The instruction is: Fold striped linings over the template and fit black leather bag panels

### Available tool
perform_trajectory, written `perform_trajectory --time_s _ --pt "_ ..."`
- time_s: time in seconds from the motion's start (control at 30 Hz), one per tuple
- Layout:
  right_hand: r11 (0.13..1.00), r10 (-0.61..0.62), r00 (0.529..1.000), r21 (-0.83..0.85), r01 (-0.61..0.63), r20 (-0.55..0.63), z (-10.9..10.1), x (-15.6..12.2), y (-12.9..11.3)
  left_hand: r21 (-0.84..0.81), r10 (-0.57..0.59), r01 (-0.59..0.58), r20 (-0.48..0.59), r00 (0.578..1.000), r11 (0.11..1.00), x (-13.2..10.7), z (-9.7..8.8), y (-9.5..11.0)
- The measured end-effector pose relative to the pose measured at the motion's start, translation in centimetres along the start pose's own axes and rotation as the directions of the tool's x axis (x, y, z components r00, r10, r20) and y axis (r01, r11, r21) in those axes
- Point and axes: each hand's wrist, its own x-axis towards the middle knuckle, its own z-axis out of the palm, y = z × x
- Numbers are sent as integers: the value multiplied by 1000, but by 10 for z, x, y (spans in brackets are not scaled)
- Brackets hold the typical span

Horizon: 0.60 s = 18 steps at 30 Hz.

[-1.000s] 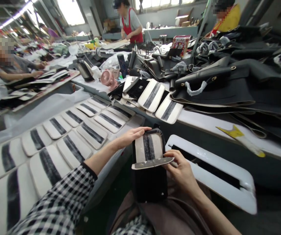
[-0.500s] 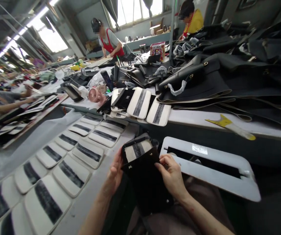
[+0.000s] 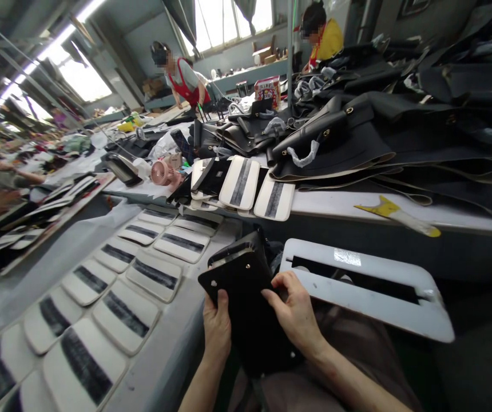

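Observation:
I hold a black leather pouch [image 3: 246,297] upright over my lap, its flap folded down so the black outside faces me. My left hand [image 3: 217,329] grips its lower left edge, thumb on the front. My right hand [image 3: 295,315] presses the flap from the right, fingers curled on it. Rows of white pieces with a dark glue stripe [image 3: 155,274] lie on the bench to my left. More such striped pieces [image 3: 241,183] lean in a pile on the table ahead.
A white slotted plate [image 3: 400,312] juts out at my right. Black bags and leather sheets [image 3: 349,131] cover the table ahead, with a yellow-handled scraper [image 3: 394,214] and a pink fan [image 3: 161,171]. Other workers stand or sit at the back and far left.
The pouch's flap, raised to show the white striped inside, has been folded down shut. My left hand moved from the top edge to the lower left side.

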Motion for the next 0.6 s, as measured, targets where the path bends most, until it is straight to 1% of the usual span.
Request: perform_trajectory --time_s 0.1,0.17,0.2,0.27,0.37,0.43,0.5,0.6 --pt "996 -19 1000 -84 17 -20 3 1 -4 268 88 -66 -70 994 961 0 3 5" --pt "993 -45 998 -109 40 -41 5 1 -4 339 130 -94 -84 988 936 1 7 9" --pt "993 -54 997 -110 49 -50 6 1 -4 336 139 -106 -77 987 936 1 9 11" --pt "994 -61 996 -90 55 -69 6 0 -4 264 124 -108 -44 991 958 2 12 13" --pt "998 -44 994 -58 38 -100 6 0 -5 106 33 -33 2 999 994 3 16 14" --pt "998 -40 993 -59 34 -110 6 1 -7 44 -11 10 13 1000 999 4 16 14" --pt "994 -58 991 -96 46 -117 8 2 -9 63 5 -5 1 1000 998 4 17 15" --pt "978 -105 985 -195 77 -137 12 2 -9 197 107 -92 -66 992 976 3 21 18"
